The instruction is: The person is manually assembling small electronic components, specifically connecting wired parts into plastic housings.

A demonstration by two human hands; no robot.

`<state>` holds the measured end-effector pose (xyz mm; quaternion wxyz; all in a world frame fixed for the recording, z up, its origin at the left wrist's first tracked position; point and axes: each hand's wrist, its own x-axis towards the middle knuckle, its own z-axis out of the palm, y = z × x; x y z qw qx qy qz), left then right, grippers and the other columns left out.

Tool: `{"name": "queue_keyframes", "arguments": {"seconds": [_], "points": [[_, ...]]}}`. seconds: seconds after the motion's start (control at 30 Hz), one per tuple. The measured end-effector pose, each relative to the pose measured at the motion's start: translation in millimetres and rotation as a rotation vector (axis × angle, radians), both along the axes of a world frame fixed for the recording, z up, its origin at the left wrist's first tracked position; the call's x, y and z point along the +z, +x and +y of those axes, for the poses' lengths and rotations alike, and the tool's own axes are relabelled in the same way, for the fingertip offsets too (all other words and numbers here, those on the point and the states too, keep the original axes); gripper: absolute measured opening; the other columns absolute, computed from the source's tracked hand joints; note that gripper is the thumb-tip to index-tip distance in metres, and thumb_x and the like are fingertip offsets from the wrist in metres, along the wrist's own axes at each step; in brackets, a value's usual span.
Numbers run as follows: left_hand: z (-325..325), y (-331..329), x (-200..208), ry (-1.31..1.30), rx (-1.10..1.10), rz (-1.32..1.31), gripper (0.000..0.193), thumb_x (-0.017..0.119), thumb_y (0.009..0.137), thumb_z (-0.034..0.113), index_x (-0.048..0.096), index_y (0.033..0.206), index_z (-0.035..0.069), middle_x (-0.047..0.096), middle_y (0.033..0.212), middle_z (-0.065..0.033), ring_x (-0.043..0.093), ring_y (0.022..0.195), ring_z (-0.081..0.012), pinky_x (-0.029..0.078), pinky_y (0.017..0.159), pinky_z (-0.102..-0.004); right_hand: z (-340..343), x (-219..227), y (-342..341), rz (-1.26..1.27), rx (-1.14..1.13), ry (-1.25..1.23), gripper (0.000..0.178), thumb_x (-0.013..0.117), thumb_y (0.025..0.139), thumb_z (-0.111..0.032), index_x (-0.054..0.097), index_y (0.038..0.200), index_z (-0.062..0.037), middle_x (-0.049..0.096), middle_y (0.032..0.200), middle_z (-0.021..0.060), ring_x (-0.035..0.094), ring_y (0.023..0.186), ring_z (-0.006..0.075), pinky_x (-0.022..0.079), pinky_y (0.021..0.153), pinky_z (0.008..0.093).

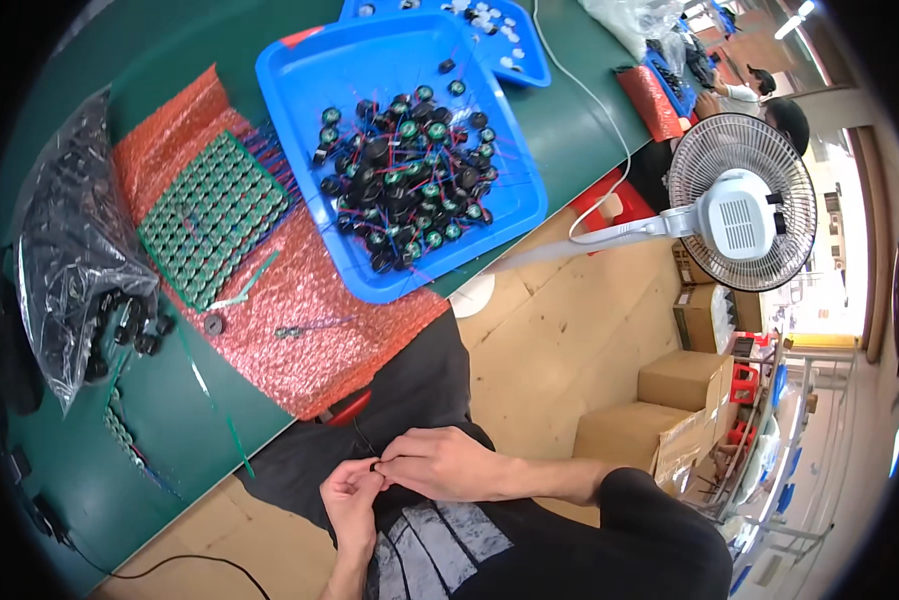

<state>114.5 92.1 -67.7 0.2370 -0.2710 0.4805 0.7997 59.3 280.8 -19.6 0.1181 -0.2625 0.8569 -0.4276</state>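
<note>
1. Near the lap, just off the green table [69, 470] edge: left hand [352, 500] and right hand [447, 462] meeting fingertip to fingertip, both pinched on a small black part [375, 466] with a thin dark wire [362, 437] rising from it.
2. Fingers together on both sides – no gap visible between thumb and forefinger; the part itself too small to read in detail.
3. Farther off, on the table: a blue tray [299, 120] heaped with similar black round parts carrying red and blue leads, and left of it a green grid of finished pieces [209, 215] on red bubble wrap [319, 330].
4. Probably best done with the part held steady in one pinch while the other works the wire – light pressure, no tugging at the lead's root.
5. Worth bringing the work closer to the table, so a dropped piece lands there rather than on the floor.
</note>
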Motion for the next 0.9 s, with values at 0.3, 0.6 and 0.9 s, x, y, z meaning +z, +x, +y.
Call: {"name": "queue_keyframes", "arguments": {"seconds": [0.3,0.6,0.9], "points": [[-9.2,1.5,-8.2,-0.024,-0.172,0.164,0.019,0.068,0.085,-0.013,0.070,0.104,-0.008,0.075,0.090,-0.0118,0.071,0.081,-0.0129,0.056,0.077,-0.0237,11.5,5.6,-37.2,-0.646,0.068,-0.144,0.017,0.081,0.075,-0.003,0.073,0.090,0.0003,0.066,0.087,0.0084,0.068,0.076,0.0190,0.054,0.068,0.0310],[-10.9,0.4,4.1,0.067,0.058,0.006,0.015,0.066,0.085,-0.005,0.068,0.100,-0.004,0.071,0.085,-0.0092,0.068,0.075,-0.0145,0.055,0.072,-0.0269,-6.7,-1.7,-37.7,-0.631,0.009,-0.282,0.009,0.080,0.078,-0.002,0.074,0.085,-0.0013,0.070,0.083,0.0070,0.070,0.078,0.0190,0.054,0.069,0.0303],[12.2,-26.8,7.3,0.391,0.096,0.102,0.023,0.069,0.095,0.004,0.067,0.116,-0.003,0.074,0.100,-0.0097,0.071,0.091,-0.0126,0.055,0.079,-0.0248,-2.5,9.3,-25.8,-0.175,-0.191,-0.202,0.023,0.082,0.073,0.004,0.079,0.094,-0.0037,0.069,0.094,0.0081,0.068,0.083,0.0183,0.055,0.069,0.0290]]}}
